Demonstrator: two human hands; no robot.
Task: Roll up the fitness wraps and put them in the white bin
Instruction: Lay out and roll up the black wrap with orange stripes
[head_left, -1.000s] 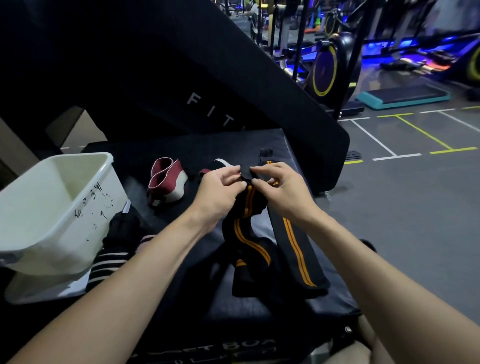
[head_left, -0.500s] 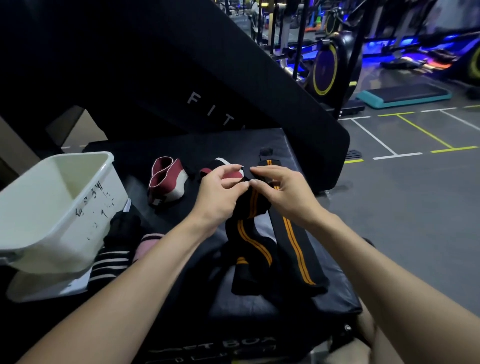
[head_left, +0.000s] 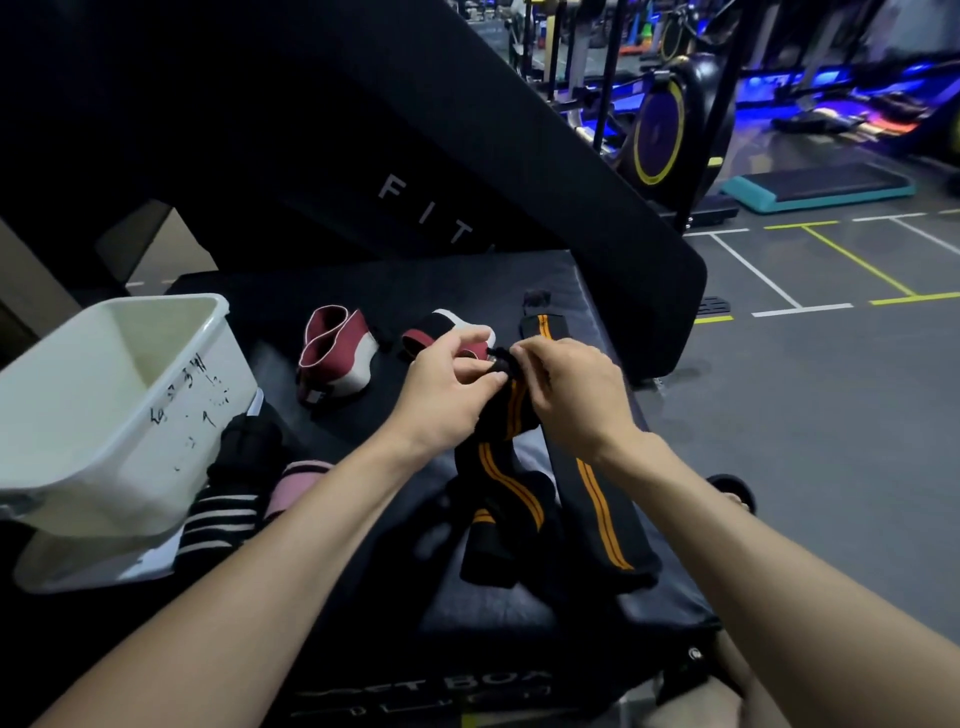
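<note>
A black wrap with orange stripes (head_left: 501, 470) hangs from my hands over the black padded box (head_left: 363, 291). My left hand (head_left: 441, 389) and my right hand (head_left: 574, 389) both pinch its top end, fingertips nearly touching. A second black-and-orange wrap (head_left: 592, 499) lies flat to the right, partly under my right wrist. The white bin (head_left: 104, 415) stands at the left, nothing visible inside. A maroon-and-white wrap (head_left: 332, 353) lies loosely curled behind my left hand; another (head_left: 447, 325) peeks out above my fingers.
Black gloves and striped pink, black and white wraps (head_left: 244, 488) lie next to the bin. A big black pad marked FIT (head_left: 363, 156) leans behind the box. Grey gym floor (head_left: 805, 415) with painted lines and exercise machines lies to the right.
Both hands have kept pinching the top end of the black-and-orange wrap, with small finger shifts. The end now looks more bunched between the fingertips. The hanging length has barely moved.
</note>
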